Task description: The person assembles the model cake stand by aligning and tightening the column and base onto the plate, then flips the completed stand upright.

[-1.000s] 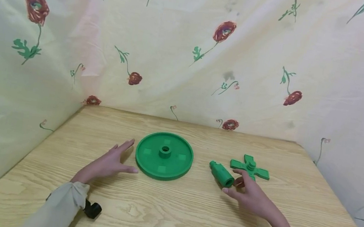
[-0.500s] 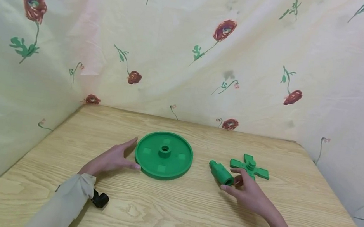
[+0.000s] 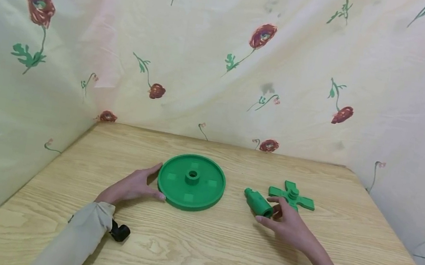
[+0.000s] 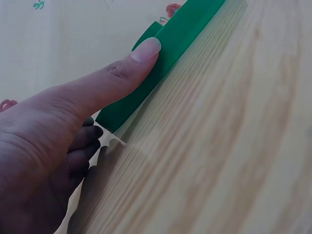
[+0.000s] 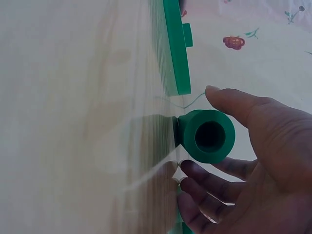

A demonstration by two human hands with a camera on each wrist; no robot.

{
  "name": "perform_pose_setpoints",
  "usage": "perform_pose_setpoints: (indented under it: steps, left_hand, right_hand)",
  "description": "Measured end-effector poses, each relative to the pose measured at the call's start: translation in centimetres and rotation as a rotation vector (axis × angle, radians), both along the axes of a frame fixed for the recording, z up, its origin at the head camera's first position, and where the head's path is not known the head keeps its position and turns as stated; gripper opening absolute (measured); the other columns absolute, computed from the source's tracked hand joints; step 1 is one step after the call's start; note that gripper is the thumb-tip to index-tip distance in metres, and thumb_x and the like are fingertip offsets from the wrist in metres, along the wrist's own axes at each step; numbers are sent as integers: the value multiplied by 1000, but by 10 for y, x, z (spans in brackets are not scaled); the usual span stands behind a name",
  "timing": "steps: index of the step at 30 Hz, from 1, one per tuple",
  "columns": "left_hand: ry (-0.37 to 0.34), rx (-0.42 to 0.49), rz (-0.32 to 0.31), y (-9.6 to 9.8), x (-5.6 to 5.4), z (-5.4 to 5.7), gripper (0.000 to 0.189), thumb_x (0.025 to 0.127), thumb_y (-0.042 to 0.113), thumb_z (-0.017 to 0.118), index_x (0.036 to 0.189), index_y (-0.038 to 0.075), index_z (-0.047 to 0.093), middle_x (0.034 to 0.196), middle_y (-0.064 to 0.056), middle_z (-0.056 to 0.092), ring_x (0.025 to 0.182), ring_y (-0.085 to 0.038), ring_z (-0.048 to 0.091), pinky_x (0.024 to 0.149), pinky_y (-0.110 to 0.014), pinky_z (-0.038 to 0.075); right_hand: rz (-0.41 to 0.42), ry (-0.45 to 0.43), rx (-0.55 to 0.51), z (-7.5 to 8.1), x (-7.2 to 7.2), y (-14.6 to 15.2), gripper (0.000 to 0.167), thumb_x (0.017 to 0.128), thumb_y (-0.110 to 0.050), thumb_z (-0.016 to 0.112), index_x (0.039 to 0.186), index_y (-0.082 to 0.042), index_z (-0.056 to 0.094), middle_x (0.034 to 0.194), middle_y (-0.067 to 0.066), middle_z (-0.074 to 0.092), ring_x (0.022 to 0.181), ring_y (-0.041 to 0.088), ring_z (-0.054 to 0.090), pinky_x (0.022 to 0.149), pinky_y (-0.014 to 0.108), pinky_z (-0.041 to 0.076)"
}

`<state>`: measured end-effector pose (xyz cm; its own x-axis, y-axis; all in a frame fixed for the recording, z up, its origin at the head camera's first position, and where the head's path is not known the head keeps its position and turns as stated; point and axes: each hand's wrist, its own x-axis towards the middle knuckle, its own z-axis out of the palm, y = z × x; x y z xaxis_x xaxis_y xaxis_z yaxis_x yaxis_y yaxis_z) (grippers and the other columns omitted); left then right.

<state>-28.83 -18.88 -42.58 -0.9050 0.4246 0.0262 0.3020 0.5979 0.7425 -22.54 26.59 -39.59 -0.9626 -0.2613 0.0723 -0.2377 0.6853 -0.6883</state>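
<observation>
A round green plastic disc (image 3: 175,187) with a raised rim and a hollow central hub lies on the table. My left hand (image 3: 135,186) spans its left side, the index fingertip at the rim's back left and the thumb at the front left. In the left wrist view the straight thumb (image 4: 119,73) lies against the rim. A green bottle-shaped cylinder (image 3: 257,202) lies on its side, its hollow end facing me. My right hand (image 3: 288,223) surrounds that end loosely. The right wrist view shows a gap between the thumb (image 5: 234,103) and the cylinder.
A green four-armed cross piece (image 3: 292,193) with a central knob lies behind the right hand, partly covered by its fingers. The wooden table (image 3: 179,246) meets floral cloth (image 3: 207,58) at the back and sides. A dark wrist device (image 3: 120,232) sits at the left sleeve.
My left hand has moved right, up to the disc's rim. The right hand has shifted slightly left around the cylinder's end. The green parts have stayed where they were.
</observation>
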Motion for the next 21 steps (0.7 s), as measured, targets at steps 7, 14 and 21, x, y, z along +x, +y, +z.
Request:
perform_pose_setpoints:
  steps: [7, 14, 21]
  left_hand:
    - [-8, -12, 6, 1, 0, -1, 122, 79, 52, 88, 165, 4, 17, 166, -24, 25, 152, -43, 22, 117, -64, 25]
    - [-39, -5, 24, 2, 0, -2, 123, 78, 53, 89, 166, 7, 17, 168, -20, 22, 154, -41, 19, 118, -63, 23]
    - [-38, -9, 28, 2, 0, -1, 123, 78, 54, 89, 166, 5, 17, 167, -22, 23, 153, -41, 20, 118, -63, 24]
  right_hand:
    - [-13, 3, 2, -1, 0, -5, 69, 92, -30, 81, 139, 10, 49, 108, 14, 63, 94, 25, 60, 74, 36, 52]
    - [-28, 3, 4, 1, 0, -7, 67, 93, -31, 80, 137, 9, 50, 105, 12, 63, 92, 24, 60, 75, 37, 51]
    - [-45, 16, 7, -1, 0, -6, 63, 93, -29, 80, 135, 10, 53, 103, 13, 64, 92, 25, 61, 75, 37, 51]
